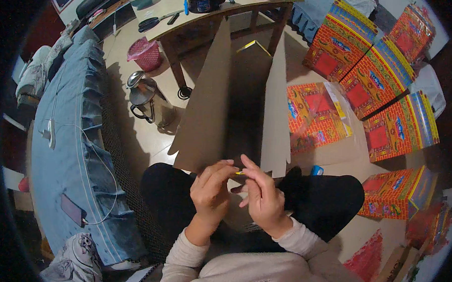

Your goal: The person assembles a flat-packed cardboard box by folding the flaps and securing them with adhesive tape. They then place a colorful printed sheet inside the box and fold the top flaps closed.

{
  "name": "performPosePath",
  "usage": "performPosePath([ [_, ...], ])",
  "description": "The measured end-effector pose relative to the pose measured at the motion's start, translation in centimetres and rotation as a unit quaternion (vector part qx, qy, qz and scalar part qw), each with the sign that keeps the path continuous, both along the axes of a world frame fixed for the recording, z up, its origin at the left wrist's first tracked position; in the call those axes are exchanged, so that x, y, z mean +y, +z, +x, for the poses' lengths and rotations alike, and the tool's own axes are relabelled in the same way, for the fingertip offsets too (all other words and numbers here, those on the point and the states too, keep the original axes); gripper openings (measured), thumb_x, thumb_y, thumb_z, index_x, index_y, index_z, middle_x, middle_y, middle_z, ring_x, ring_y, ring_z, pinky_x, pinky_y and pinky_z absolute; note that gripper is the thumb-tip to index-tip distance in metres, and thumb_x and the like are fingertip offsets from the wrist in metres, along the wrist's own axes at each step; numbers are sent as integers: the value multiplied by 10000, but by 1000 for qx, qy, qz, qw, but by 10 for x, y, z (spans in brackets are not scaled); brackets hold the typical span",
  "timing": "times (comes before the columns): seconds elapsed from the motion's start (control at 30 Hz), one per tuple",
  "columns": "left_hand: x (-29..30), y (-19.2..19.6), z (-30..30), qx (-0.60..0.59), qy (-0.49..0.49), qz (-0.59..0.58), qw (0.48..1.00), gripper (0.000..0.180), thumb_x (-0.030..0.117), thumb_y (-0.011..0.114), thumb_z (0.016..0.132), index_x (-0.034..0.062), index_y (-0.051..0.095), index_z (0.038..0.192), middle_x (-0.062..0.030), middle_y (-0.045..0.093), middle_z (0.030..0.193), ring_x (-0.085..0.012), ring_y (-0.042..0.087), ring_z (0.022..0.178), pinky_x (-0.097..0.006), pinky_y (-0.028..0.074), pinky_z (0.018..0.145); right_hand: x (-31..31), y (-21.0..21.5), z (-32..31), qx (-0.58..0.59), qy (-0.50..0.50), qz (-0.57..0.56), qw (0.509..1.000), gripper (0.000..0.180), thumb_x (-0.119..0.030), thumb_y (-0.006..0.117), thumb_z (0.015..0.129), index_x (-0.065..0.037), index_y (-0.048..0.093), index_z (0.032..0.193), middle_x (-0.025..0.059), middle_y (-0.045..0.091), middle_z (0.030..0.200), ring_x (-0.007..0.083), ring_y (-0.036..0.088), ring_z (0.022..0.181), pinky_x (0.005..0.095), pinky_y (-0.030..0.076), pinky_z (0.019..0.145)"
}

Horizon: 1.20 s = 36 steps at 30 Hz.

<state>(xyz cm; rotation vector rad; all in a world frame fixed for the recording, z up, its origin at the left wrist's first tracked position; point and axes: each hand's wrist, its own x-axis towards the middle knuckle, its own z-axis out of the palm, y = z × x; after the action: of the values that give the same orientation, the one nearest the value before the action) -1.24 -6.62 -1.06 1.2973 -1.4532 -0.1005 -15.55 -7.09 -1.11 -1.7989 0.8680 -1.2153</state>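
Note:
A tall, open cardboard box (204, 110) stands between my knees with its long side flaps raised. At its near edge my left hand (211, 188) is closed, thumb and fingers pinched together. My right hand (265, 195) is just beside it, its fingertips also drawn together and its index finger raised. A small yellow piece (239, 173) shows between the two hands' fingertips; its kind is too small to tell. At the box's far end a yellow-edged piece (254, 44) is visible. The inside of the box is dark and mostly hidden.
Several red, brick-patterned printed cartons (382, 92) stand at the right, and another flat printed piece (319, 115) lies beside the box. A metal vacuum jug (152, 102) and a pink basket (145, 54) are at the left. Scissors (149, 24) rest on the table ahead; a phone (72, 210) lies on the blue-covered seat.

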Motion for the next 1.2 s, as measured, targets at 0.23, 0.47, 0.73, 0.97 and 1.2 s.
performPosePath([
  [0.23,3,1,20,73,-78,48,993,375,-248,578,734,-15,673,1012,-172,728,1056,-296,724,1003,-343,568,854,-59,37,-67,89,19,-341,936,359,11,655,885,-53,623,1237,240,628,1348,356,696,1045,433,577,853],
  [0.47,-3,-1,19,76,-122,50,988,415,-280,502,731,-26,648,1024,-163,723,1111,-265,703,1071,-341,546,922,-199,110,-51,297,17,-433,851,359,-90,708,847,-203,679,1186,23,657,1301,350,529,1303,481,387,1089],
  [0.73,-23,10,91,47,54,-15,997,280,-186,612,833,16,679,1015,-119,727,1050,-304,676,1111,-379,498,983,-185,143,-36,275,89,-449,845,162,-84,782,791,-90,667,904,56,666,937,310,641,1049,449,495,933],
  [0.97,-6,-6,77,186,87,-28,978,151,49,670,947,44,690,1096,-108,655,1153,-232,605,1050,-338,465,933,-134,130,-16,287,58,-364,884,138,-100,782,787,-61,679,869,93,652,828,305,645,869,416,514,756],
  [1.2,9,-20,63,378,-22,-15,925,213,218,612,1053,14,673,1058,-50,636,1032,-137,573,942,-263,434,867,-127,140,-5,304,66,-303,901,101,-84,758,815,-35,674,846,100,655,821,306,635,846,420,502,739],
])
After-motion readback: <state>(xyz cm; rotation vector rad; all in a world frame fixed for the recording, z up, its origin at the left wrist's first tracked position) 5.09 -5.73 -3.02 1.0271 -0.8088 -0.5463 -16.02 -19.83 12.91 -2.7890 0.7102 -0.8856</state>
